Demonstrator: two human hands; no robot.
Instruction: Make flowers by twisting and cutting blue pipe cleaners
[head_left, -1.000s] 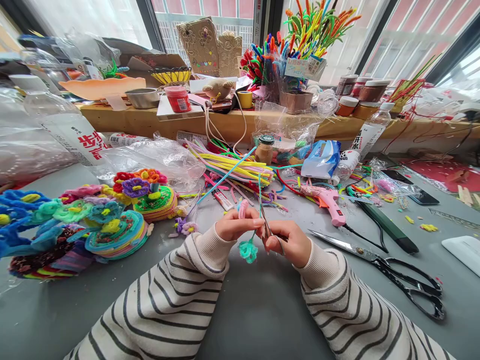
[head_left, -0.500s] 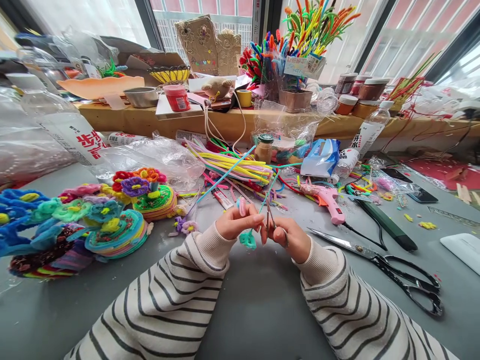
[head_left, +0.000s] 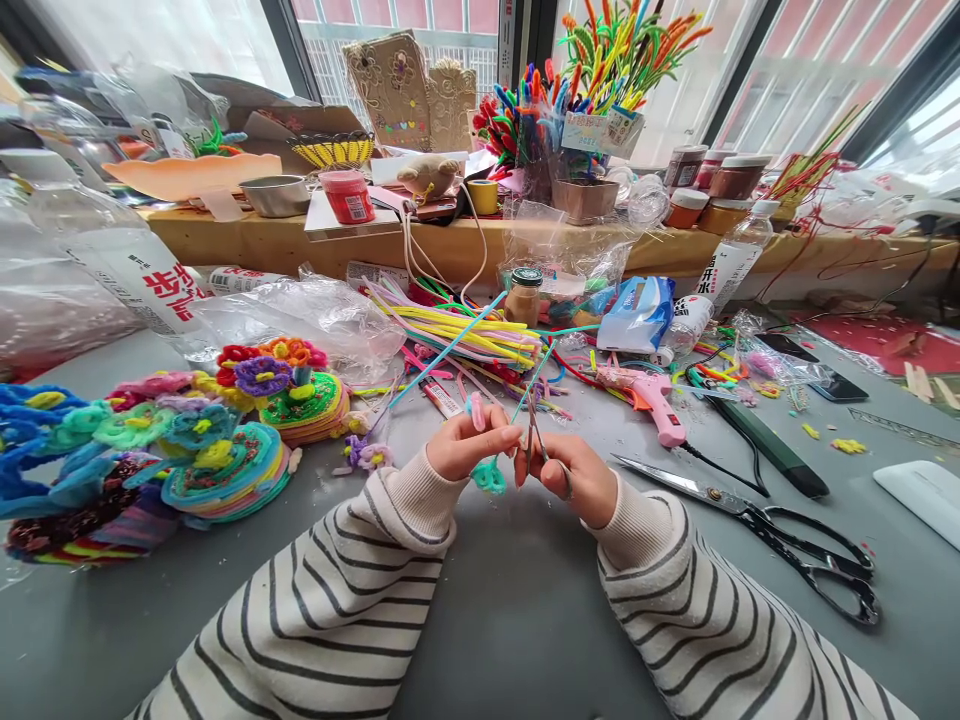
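My left hand (head_left: 469, 444) is closed in a pinch on a teal pipe-cleaner flower (head_left: 488, 476), whose looped petals hang below the fingers. A thin teal stem (head_left: 534, 378) rises from between the hands, up and to the right. At the left fingers shows a small pink fuzzy piece (head_left: 475, 410); whether it is held is hard to tell. My right hand (head_left: 574, 470) grips small scissors (head_left: 533, 432), fingers around the handles. Their blades point up beside the teal stem, near the left fingertips.
Large black-handled scissors (head_left: 750, 512) lie to the right, with a pink glue gun (head_left: 651, 398) behind them. Finished pipe-cleaner flowers (head_left: 202, 425) stand at the left. Bundled pipe cleaners (head_left: 465, 330), a jar (head_left: 523, 297) and a blue-white packet (head_left: 636, 314) lie ahead.
The view has shifted slightly, moving most things a little left in the picture. The scissor blades look slightly wider apart; both hands keep their holds.
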